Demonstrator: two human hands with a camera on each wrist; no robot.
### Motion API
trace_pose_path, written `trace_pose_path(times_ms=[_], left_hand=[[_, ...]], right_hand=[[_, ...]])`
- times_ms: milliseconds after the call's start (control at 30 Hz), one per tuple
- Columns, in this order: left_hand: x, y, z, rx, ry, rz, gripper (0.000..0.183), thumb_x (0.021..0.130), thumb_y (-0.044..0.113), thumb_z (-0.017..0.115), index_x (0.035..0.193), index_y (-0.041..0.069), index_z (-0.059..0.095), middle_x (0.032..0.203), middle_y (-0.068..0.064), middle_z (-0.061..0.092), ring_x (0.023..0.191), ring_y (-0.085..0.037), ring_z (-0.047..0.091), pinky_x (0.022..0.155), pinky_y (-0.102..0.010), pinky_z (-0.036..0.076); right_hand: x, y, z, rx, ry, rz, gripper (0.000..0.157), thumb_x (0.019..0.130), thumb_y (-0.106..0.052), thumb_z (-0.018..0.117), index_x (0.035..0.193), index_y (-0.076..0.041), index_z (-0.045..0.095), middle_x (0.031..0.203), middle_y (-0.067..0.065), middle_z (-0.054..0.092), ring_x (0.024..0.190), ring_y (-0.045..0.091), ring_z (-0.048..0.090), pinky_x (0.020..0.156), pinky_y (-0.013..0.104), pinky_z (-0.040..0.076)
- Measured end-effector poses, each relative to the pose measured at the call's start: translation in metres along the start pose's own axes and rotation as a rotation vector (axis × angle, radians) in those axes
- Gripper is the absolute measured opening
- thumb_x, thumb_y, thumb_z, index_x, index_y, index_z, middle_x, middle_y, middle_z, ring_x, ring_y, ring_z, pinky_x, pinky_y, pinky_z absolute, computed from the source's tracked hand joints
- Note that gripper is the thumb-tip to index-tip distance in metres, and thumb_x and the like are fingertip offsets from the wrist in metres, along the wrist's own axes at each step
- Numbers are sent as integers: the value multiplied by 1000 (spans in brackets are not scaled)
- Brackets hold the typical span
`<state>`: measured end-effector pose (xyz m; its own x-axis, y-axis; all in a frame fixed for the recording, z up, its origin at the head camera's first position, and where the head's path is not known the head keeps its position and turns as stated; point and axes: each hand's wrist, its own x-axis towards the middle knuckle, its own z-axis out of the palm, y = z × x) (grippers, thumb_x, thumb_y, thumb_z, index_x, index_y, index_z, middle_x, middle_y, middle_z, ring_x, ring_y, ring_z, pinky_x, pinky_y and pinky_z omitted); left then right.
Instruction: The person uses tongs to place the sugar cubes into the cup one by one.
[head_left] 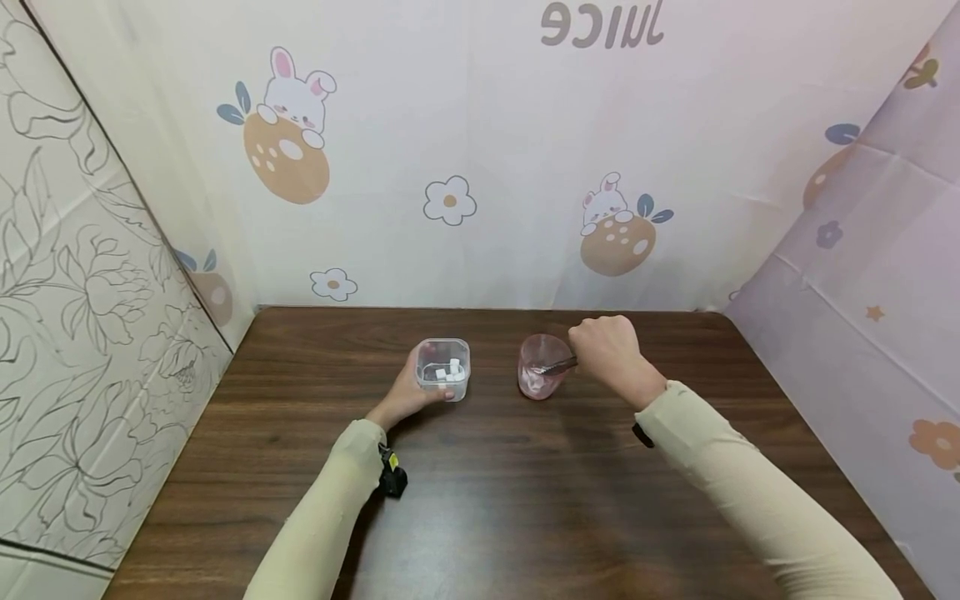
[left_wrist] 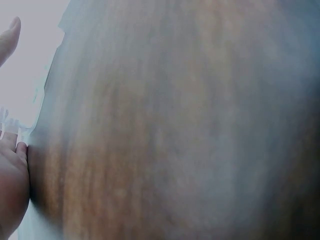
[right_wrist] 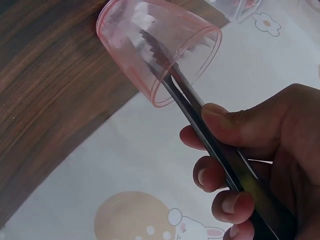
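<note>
My left hand grips a clear square plastic container by its left side, thumb at the near wall. Several small white cubes lie in the bottom. To the right of it stands a pink see-through cup with white pieces inside. Metal tongs with toothed ends are held between the thumb and curled fingers of my right hand. Their tips reach through the cup's mouth. In the left wrist view, part of the hand and the pale container wall show at the left edge.
Both containers stand on a dark brown wooden table, toward its far edge. Behind it hangs a white cloth printed with rabbits, fruit and flowers. A panel with line-drawn flowers borders the left side.
</note>
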<state>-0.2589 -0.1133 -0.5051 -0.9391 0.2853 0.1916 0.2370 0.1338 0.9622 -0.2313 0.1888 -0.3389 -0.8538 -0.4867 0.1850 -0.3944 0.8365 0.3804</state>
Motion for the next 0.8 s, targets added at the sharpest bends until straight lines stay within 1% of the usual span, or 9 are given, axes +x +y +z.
trace_pose_path(times_ms=[100, 200, 367, 467, 500, 600, 700, 767, 800], left_hand=[[3, -13, 1, 6, 19, -5, 100, 66, -2, 84, 145, 0, 23, 140, -27, 36, 125, -41, 39, 106, -51, 29], [4, -17, 1, 11, 32, -13, 100, 64, -1, 85, 145, 2, 25, 140, -24, 39, 124, -37, 41, 106, -48, 30], [3, -15, 2, 23, 34, -17, 100, 64, -1, 85, 144, 3, 26, 140, -24, 38, 126, -36, 40, 107, -47, 28], [-1, 1, 1, 5, 6, -21, 98, 66, -2, 83, 144, -2, 23, 141, -29, 35, 127, -42, 37, 107, -51, 26], [-1, 1, 0, 5, 6, -20, 98, 66, -2, 83, 145, -2, 23, 141, -29, 35, 127, -42, 37, 107, -51, 26], [0, 0, 1, 4, 9, -22, 99, 66, -3, 83, 145, -2, 23, 141, -28, 35, 127, -42, 37, 107, -51, 27], [4, -15, 2, 23, 37, -16, 100, 64, 0, 85, 144, 3, 25, 140, -24, 38, 126, -37, 40, 107, -48, 29], [4, -15, 2, 20, 37, -18, 100, 64, -1, 85, 144, 3, 26, 140, -24, 38, 125, -37, 40, 106, -48, 29], [3, -15, 2, 21, 38, -25, 100, 64, -1, 85, 144, 3, 26, 140, -23, 39, 125, -37, 40, 106, -48, 29]], right_hand=[[2, -2, -1, -7, -8, -2, 44, 56, -36, 90, 50, -11, 54, 45, 1, 42, 40, 15, 44, 38, 35, 42], [4, -3, -1, -3, -31, 1, 42, 56, -34, 91, 52, -10, 57, 46, 2, 45, 40, 16, 46, 39, 36, 44], [5, -3, -3, 15, -64, 12, 40, 59, -32, 89, 52, -11, 56, 47, 2, 47, 42, 18, 48, 40, 37, 44], [5, -1, -5, 34, -84, 32, 42, 60, -34, 89, 51, -12, 54, 47, 1, 45, 42, 18, 47, 40, 38, 44], [5, 0, -7, 43, -92, 40, 43, 60, -34, 88, 51, -12, 53, 47, 0, 45, 42, 18, 47, 40, 37, 43], [4, 3, -11, 60, -93, 61, 40, 64, -31, 87, 51, -13, 53, 47, 0, 45, 43, 18, 45, 39, 38, 42], [3, 7, -15, 66, -76, 71, 32, 67, -25, 83, 53, -12, 57, 49, 1, 47, 43, 19, 45, 39, 39, 42], [2, 9, -18, 69, -56, 78, 28, 68, -20, 81, 54, -12, 58, 50, 2, 47, 43, 20, 45, 39, 40, 42], [2, 9, -19, 72, -52, 82, 28, 68, -18, 80, 54, -12, 57, 50, 2, 47, 43, 20, 44, 39, 39, 41]])
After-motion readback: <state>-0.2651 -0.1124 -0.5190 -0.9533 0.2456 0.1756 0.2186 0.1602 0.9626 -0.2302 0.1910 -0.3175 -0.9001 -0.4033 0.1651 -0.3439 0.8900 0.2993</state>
